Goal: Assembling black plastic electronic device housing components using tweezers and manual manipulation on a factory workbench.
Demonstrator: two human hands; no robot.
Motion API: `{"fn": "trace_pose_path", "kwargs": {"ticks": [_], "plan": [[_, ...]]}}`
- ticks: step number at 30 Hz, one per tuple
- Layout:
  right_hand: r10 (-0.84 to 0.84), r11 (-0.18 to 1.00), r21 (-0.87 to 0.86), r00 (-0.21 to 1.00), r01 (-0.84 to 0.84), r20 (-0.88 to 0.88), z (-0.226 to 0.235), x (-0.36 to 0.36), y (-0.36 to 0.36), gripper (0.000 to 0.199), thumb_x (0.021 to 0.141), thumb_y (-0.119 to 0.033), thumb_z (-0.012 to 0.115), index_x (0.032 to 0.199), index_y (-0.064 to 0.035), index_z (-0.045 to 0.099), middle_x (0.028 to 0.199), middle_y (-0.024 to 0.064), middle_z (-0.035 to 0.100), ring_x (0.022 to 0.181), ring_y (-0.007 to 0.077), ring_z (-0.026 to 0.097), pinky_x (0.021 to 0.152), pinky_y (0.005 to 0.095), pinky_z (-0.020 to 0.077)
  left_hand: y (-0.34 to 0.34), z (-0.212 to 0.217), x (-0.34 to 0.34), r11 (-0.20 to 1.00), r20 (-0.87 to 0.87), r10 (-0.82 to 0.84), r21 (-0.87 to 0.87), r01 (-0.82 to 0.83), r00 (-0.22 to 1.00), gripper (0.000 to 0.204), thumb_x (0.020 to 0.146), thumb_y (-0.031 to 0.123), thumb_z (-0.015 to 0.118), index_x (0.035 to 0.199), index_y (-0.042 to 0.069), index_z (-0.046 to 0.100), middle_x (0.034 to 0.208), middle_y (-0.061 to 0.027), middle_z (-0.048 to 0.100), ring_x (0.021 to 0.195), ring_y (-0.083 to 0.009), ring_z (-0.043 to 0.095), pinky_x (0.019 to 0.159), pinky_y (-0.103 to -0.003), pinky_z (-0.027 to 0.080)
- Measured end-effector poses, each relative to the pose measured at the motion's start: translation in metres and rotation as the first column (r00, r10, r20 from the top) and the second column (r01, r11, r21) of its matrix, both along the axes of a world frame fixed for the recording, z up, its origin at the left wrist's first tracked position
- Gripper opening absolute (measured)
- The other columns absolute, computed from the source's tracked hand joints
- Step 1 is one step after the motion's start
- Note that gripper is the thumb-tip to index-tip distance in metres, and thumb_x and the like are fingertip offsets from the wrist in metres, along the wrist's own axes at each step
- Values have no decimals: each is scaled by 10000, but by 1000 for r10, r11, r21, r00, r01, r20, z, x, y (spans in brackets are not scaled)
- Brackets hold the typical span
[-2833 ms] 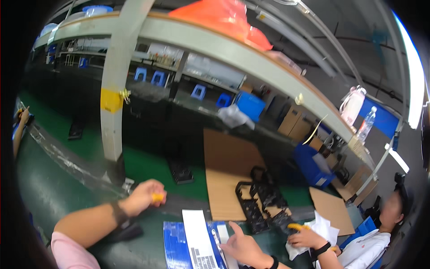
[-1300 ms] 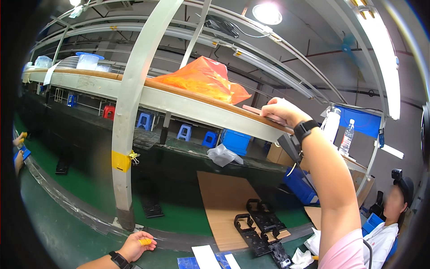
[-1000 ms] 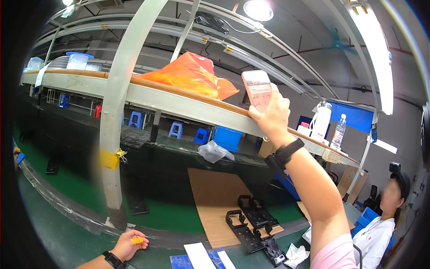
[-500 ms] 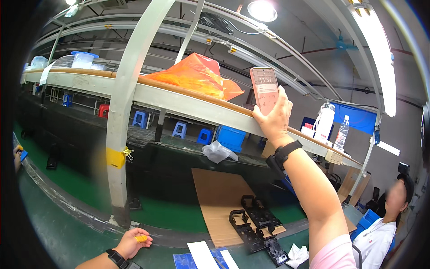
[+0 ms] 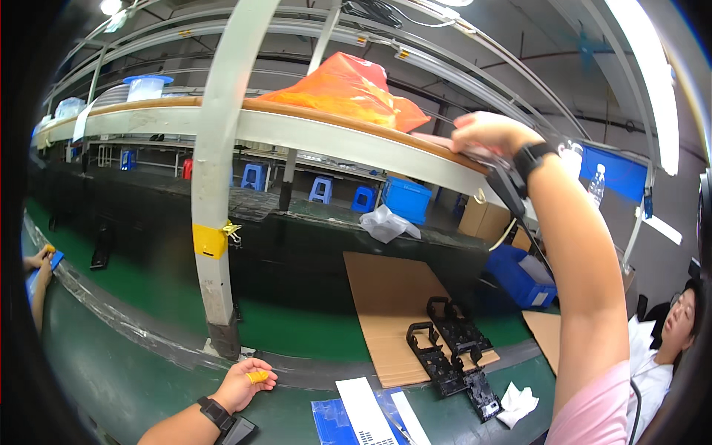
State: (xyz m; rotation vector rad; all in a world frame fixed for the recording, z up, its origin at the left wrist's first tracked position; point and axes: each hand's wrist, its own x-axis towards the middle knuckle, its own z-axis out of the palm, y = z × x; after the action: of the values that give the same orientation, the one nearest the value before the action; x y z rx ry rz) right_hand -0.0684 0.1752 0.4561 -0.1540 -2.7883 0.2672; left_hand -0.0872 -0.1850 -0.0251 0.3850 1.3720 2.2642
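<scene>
My right hand point(image 5: 486, 136) is raised to the overhead shelf, its fingers over a pink-cased phone point(image 5: 436, 141) that lies nearly flat at the shelf edge. Motion smears the fingertips, but the phone still sits in their grip. Low on the bench rests my left hand point(image 5: 247, 386), fingers curled in, with a yellow wrap on one finger and nothing visible in the palm. To its right lie a blue sheet point(image 5: 326, 423) and white strips point(image 5: 363, 411). Beyond them, black plastic frames point(image 5: 456, 337) lie partly on brown cardboard point(image 5: 378, 289), beside a crumpled white tissue point(image 5: 518, 404).
An orange plastic bag point(image 5: 345, 93) sits on the shelf point(image 5: 319, 127), which a white post point(image 5: 215, 163) crosses. A bottle point(image 5: 597, 185) stands farther right. Blue bins point(image 5: 519, 278) lie past the bench. One person point(image 5: 656, 371) is at right; another person's hands point(image 5: 41, 267) show at far left.
My right hand has lowered the phone from upright, screen facing me, to nearly flat at the shelf edge. The view has shifted; my left hand stays curled on the bench.
</scene>
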Motion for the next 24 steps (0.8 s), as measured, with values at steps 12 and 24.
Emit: {"fn": "trace_pose_path", "kwargs": {"ticks": [12, 24], "plan": [[748, 604, 657, 607, -452, -269, -237, 100, -66, 70, 555, -56, 554, 581, -40, 491, 583, 62, 426, 557, 210, 463, 524, 313, 407, 7, 1, 1, 995, -21, 85, -59, -86, 996, 122, 809, 46, 515, 928, 19, 509, 821, -115, 595, 700, -166, 569, 655, -269, 471], [397, 851, -458, 887, -258, 237, -436, 179, -1, 255, 694, -213, 648, 689, 22, 548, 625, 186, 569, 610, 333, 575, 559, 372, 451, 59, 53, 4, 607, -299, -293, -792, -65, 908, 36, 779, 10, 509, 812, 7, 524, 729, -70, 576, 650, -126, 551, 574, -235, 445]]}}
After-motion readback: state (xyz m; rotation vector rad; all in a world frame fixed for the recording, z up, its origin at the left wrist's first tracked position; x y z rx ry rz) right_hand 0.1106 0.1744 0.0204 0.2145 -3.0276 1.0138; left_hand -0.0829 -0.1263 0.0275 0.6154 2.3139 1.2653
